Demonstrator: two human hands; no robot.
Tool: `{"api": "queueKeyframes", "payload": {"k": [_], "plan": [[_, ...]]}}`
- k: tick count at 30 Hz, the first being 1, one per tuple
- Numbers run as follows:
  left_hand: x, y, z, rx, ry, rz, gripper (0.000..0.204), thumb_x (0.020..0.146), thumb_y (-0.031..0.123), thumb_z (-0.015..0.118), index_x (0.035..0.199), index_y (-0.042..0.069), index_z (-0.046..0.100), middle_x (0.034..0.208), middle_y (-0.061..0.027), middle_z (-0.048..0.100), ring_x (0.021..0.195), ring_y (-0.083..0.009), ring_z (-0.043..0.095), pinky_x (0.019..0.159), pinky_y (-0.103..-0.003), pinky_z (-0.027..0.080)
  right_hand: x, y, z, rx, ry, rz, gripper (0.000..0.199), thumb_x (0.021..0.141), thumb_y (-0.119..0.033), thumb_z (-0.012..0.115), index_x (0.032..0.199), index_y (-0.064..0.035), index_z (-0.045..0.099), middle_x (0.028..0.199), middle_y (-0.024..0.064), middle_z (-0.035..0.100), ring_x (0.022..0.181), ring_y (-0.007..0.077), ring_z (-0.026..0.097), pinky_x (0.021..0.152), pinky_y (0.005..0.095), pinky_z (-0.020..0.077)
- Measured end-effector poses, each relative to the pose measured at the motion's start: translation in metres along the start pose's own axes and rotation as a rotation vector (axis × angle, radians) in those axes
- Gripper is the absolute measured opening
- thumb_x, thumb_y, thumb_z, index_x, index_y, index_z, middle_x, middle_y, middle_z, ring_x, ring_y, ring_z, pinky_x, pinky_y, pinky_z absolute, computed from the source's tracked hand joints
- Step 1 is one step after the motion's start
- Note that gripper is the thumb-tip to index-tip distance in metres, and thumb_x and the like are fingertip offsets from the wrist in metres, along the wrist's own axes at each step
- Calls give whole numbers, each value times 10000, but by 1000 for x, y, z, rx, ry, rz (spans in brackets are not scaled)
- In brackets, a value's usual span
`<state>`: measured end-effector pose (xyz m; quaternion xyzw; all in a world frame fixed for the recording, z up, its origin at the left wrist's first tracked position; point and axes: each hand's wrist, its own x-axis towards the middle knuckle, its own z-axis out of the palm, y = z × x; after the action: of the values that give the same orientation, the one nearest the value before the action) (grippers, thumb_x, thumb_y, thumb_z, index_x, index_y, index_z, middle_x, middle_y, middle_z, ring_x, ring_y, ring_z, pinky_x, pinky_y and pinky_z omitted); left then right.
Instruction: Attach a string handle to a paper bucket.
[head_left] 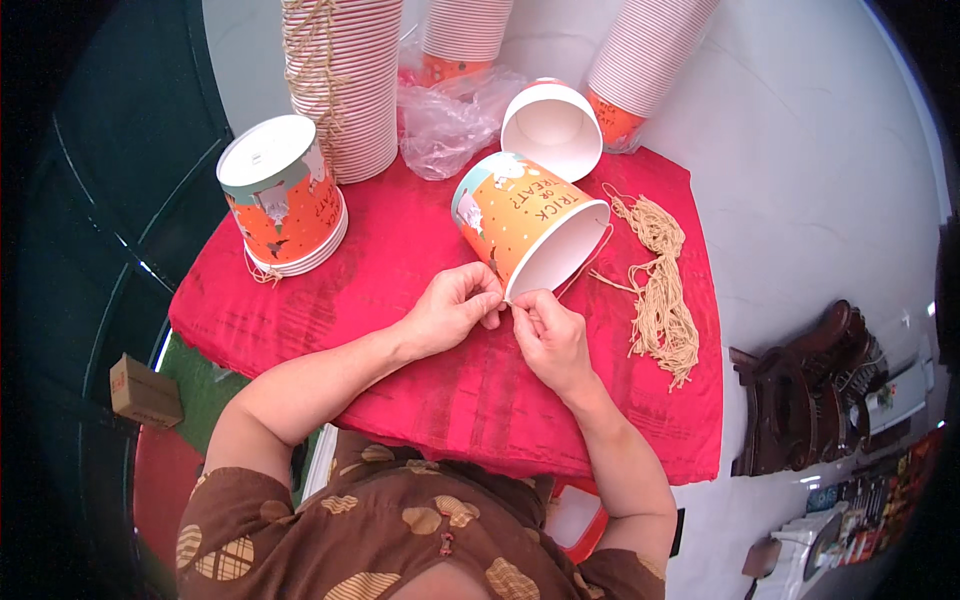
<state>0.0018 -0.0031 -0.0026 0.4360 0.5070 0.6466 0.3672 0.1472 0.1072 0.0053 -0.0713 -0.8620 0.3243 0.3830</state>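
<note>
An orange printed paper bucket [515,215] lies tilted on its side on the red-covered table, its white mouth facing right and toward me. A thin piece of twine [607,238] runs from the far side of its rim across the mouth. At the near edge of the rim, my left hand [462,308] and my right hand [551,337] meet with fingertips pinched on the twine end. The knot or hole there is mostly hidden by my fingers. To the right of the bucket rests a loose bundle of tan twine [660,275].
Upside-down buckets [275,205] are stacked at the left. Behind stand a tall bucket stack [365,90] draped with twine, a clear plastic bag [450,125], a white-mouthed bucket [552,130] and a leaning stack [655,45]. A cardboard box [145,390] sits on the floor.
</note>
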Motion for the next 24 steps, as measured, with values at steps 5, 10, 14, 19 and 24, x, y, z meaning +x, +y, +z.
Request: {"api": "queueKeyframes", "payload": {"k": [5,10,14,19,24], "plan": [[-1,2,2,72,-10,42,47,944,42,545,908,11,544,817,-18,576,741,-92,566,682,-243,489,0,1,1,-29,27,-11,49,867,33,625,881,7,586,586,43,534,517,62,504,474,253,404],[-2,4,1,142,-6,68,33,923,9,539,891,8,545,809,-21,574,738,-96,561,672,-248,480,1,-2,4,-63,49,5,75,834,12,638,851,-13,570,676,171,613,596,319,648,510,392,488],[-1,4,0,142,3,67,41,917,6,538,878,8,548,788,-20,576,722,-98,564,666,-250,477,1,-5,5,-61,46,12,82,832,15,636,851,-13,561,666,170,608,599,322,648,511,394,488],[0,3,1,86,62,-11,55,915,20,548,862,7,556,768,-20,586,701,-101,569,649,-251,473,2,-6,5,-102,31,-89,92,829,32,615,876,-14,551,675,171,610,619,325,650,529,401,497],[3,-6,-2,48,83,-36,62,911,25,560,852,6,561,768,-22,590,685,-99,566,636,-251,470,1,-9,5,-150,-19,-130,94,828,33,611,887,-13,553,685,173,614,629,327,651,542,409,504]]}}
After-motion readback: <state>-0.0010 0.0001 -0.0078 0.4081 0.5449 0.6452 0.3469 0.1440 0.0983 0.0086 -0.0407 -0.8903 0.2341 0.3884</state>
